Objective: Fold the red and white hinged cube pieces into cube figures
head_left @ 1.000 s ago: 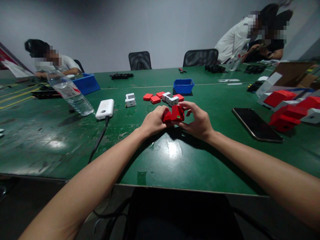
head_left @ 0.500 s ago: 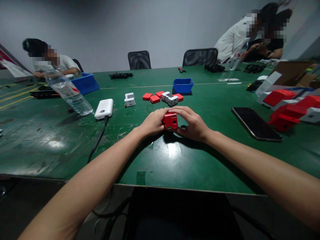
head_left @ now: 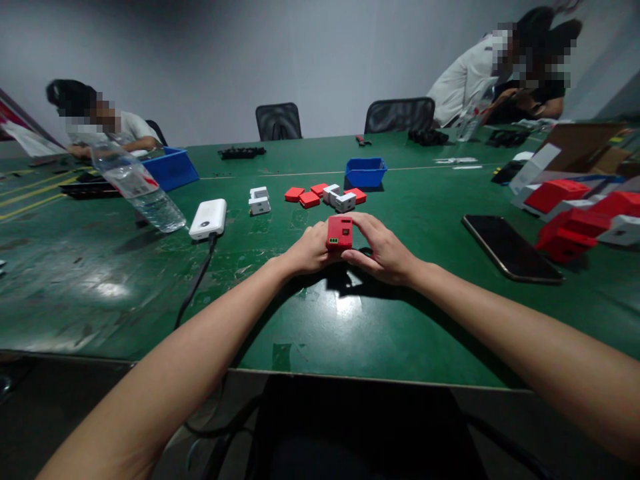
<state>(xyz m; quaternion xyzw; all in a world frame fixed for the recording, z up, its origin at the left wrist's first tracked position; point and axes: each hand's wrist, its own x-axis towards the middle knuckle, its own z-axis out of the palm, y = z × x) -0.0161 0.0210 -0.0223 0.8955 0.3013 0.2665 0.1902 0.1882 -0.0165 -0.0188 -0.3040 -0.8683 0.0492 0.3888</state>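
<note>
As the head view shows it, you have one red housing (head_left: 339, 233) between both grips, over the near part of the green bench (head_left: 310, 333), with a face bearing a slot, a small dark opening and tiny green marks turned toward you. Your left grip (head_left: 310, 250) is closed around its left side, some fingers hidden behind it; your right grip (head_left: 384, 252) bears on the right edge, fingers near the top and thumb at the lower corner, leaving a gap between thumb and palm. Judged from that, this unit is in the middle of being handled: you have it in hand, and setting it down is not yet done. Whether anything inside it is fitted or fastened cannot be told from here. Beyond your grips, flat red blocks (head_left: 309, 199) lie loose in a cluster with two white brackets (head_left: 345, 202) among them, while a third white bracket (head_left: 259, 201) lies apart to the left; these look like pieces not yet joined to anything. By contrast, bulkier red-and-white assemblies (head_left: 559, 195) stand grouped at your right, past the smartphone (head_left: 511, 247), and may be units further along, though that is only a guess. The blue bin (head_left: 366, 173) sits behind the loose pieces, its contents hidden. At your left, the white power bank (head_left: 208, 220) and water bottle (head_left: 145, 193) seem to play no part.
</note>
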